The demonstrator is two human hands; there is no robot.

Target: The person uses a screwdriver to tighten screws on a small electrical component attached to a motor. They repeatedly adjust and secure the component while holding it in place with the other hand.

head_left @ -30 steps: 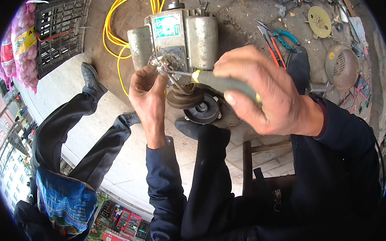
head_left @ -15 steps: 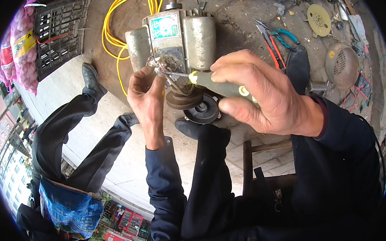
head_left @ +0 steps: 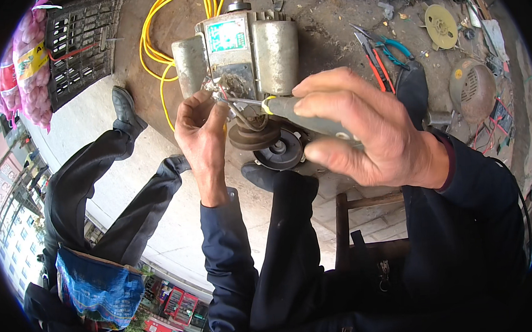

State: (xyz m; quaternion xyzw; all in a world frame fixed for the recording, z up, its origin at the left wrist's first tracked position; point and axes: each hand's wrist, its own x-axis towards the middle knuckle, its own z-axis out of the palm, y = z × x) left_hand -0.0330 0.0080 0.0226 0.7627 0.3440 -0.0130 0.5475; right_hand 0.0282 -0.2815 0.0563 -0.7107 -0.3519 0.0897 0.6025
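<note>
An electric motor (head_left: pixel 233 61) with two rounded grey housings lies ahead of me. My left hand (head_left: pixel 202 130) is closed in a pinch on a small part with thin wires (head_left: pixel 219 91) at the motor's near side; the part's exact shape is too small to tell. My right hand (head_left: pixel 373 129) has its fingers around the thick, dark handle of a screwdriver (head_left: pixel 311 116). The screwdriver's shaft points left, its tip close to my left fingertips. Under the shaft are a brown grooved pulley (head_left: pixel 254 136) and a black round cover (head_left: pixel 278 152).
Red-handled pliers (head_left: pixel 377 68) and teal-handled pliers (head_left: pixel 396 51) lie at the right, near a yellowish disc (head_left: pixel 441 27) and a vented metal cover (head_left: pixel 473 91). Yellow cable (head_left: pixel 148 36) coils left of the motor. A black crate (head_left: pixel 85 46) stands far left; another person's legs (head_left: pixel 78 177) are below it.
The screwdriver handle has turned about its length, and its pale marks have shifted. My right fingers and thumb have moved slightly with it. My left hand holds almost still.
</note>
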